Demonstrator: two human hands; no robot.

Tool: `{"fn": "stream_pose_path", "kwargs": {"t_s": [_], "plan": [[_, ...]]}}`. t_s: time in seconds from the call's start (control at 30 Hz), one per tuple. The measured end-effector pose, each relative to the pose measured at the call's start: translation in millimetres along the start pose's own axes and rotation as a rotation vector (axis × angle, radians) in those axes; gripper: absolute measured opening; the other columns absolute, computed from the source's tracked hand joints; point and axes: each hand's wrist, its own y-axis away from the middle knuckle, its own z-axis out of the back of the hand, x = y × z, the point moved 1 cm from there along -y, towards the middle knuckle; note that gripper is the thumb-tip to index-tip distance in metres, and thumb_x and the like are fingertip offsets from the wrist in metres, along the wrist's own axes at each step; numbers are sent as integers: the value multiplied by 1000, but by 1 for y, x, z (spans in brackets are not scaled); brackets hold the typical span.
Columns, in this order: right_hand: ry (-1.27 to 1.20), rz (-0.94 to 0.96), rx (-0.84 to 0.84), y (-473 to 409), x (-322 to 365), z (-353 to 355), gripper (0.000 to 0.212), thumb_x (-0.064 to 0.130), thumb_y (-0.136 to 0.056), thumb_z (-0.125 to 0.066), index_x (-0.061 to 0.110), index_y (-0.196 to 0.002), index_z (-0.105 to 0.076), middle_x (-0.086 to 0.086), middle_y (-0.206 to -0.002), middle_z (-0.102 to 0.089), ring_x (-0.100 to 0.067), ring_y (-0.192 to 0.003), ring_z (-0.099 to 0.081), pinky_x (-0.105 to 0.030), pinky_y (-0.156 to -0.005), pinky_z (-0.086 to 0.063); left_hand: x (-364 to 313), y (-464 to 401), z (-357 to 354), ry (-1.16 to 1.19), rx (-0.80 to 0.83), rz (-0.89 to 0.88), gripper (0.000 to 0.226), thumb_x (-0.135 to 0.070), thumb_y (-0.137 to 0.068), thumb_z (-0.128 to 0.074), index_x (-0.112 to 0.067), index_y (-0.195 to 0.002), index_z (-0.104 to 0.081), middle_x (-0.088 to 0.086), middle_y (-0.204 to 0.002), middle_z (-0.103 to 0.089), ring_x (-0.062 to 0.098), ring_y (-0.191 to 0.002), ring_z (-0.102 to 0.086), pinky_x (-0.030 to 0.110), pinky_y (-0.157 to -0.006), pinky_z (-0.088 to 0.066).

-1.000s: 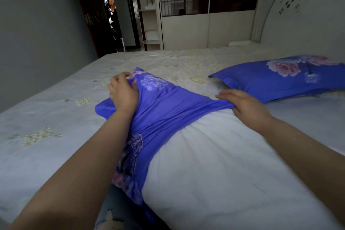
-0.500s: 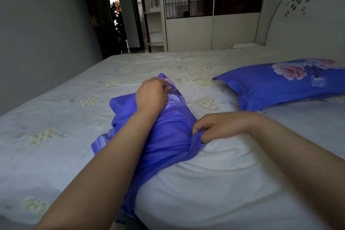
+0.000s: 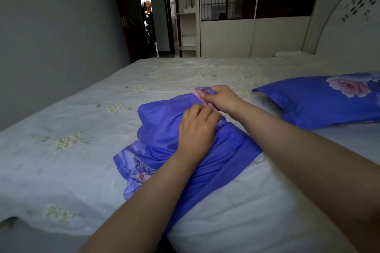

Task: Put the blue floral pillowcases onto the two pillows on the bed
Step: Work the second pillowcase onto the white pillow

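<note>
A blue floral pillowcase (image 3: pixel 164 129) lies bunched over the far end of a bare white pillow (image 3: pixel 257 207) in front of me on the bed. My left hand (image 3: pixel 197 127) rests on the crumpled fabric with its fingers curled into it. My right hand (image 3: pixel 221 97) pinches the pink-flowered edge of the same pillowcase just beyond the left hand. At the right, near the headboard, a second pillow (image 3: pixel 320 98) lies inside its blue floral pillowcase, white filling showing at its open end.
The bed (image 3: pixel 82 121) has a pale sheet with small yellow flower prints. A grey wall runs along the left. Behind the bed stand a white wardrobe (image 3: pixel 257 33), open shelves and a dark doorway (image 3: pixel 144 18). The headboard (image 3: pixel 353 24) rises at the right.
My right hand moved from the pillowcase's near right edge up to its far end, beside my left hand. The pillowcase has bunched toward the far end of the pillow.
</note>
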Motion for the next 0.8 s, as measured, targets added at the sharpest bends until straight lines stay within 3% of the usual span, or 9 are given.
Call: {"fn": "stream_pose_path", "kwargs": {"t_s": [0.1, 0.17, 0.27, 0.37, 0.43, 0.5, 0.57, 0.63, 0.8], "plan": [[-320, 116, -452, -5, -19, 0, 9, 14, -91, -56, 15, -89, -65, -6, -82, -67, -18, -73, -59, -34, -73, -47, 5, 12, 0, 109, -8, 158, 10, -22, -86, -65, -16, -93, -64, 3, -96, -61, 22, -91, -49, 34, -74, -36], [-374, 127, -620, 4, -27, 3, 14, 9, -92, -52, 18, -92, -63, -2, -79, -65, -11, -70, -60, -29, -70, -48, 9, 17, -3, 147, 21, 260, 22, -31, -87, -62, -16, -103, -61, 4, -108, -59, 22, -97, -48, 33, -81, -38], [-497, -4, -470, 12, -41, 1, 26, 9, -95, -50, 20, -118, -50, -9, -89, -63, -14, -63, -62, -26, -57, -51, 13, 18, -5, 100, 75, 356, 35, -40, -87, -60, -17, -113, -59, 3, -114, -55, 21, -101, -46, 32, -84, -37], [-288, -166, -284, 19, -66, 0, 49, 23, -89, -64, 15, -130, -39, -9, -117, -51, -20, -99, -57, -32, -87, -48, 16, 17, -9, 79, 124, 487, 40, -48, -87, -54, -15, -111, -56, 5, -107, -54, 24, -93, -50, 35, -76, -41], [-141, -96, -195, 29, -78, 8, 38, 26, -87, -65, 14, -119, -47, -4, -114, -51, -15, -108, -53, -19, -91, -42, 16, 17, -10, 86, 165, 498, 41, -46, -87, -55, -10, -106, -57, 9, -101, -56, 28, -87, -55, 38, -70, -46], [-74, 12, -89, 39, -82, 21, 25, 20, -89, -63, 19, -111, -50, 4, -107, -52, -7, -98, -53, -4, -81, -40, 16, 15, -10, 79, 205, 498, 34, -39, -86, -61, -8, -100, -58, 11, -96, -58, 31, -82, -58, 39, -63, -47], [-37, 143, -37, 45, -79, 27, 25, 14, -89, -63, 29, -105, -51, 2, -110, -52, -3, -82, -55, -6, -76, -42, 21, 10, -4, 49, 231, 495, 22, -30, -87, -64, -8, -91, -59, 11, -90, -60, 33, -76, -59, 38, -55, -44], [32, 259, -41, 49, -79, 28, 34, 12, -87, -64, 38, -105, -52, 1, -115, -51, -2, -79, -57, -13, -77, -44, 24, 4, 0, -29, 236, 449, 14, -21, -84, -67, -8, -80, -61, 11, -79, -60, 33, -64, -59, 34, -46, -38], [255, 483, -13, 54, -82, 15, 45, 30, -84, -61, 21, -128, -53, 6, -121, -52, -6, -108, -52, -18, -90, -45, 17, -29, 7, -84, 141, 313, 10, -7, -71, -67, -8, -65, -61, 8, -63, -58, 28, -55, -54, 25, -46, -31]]}}
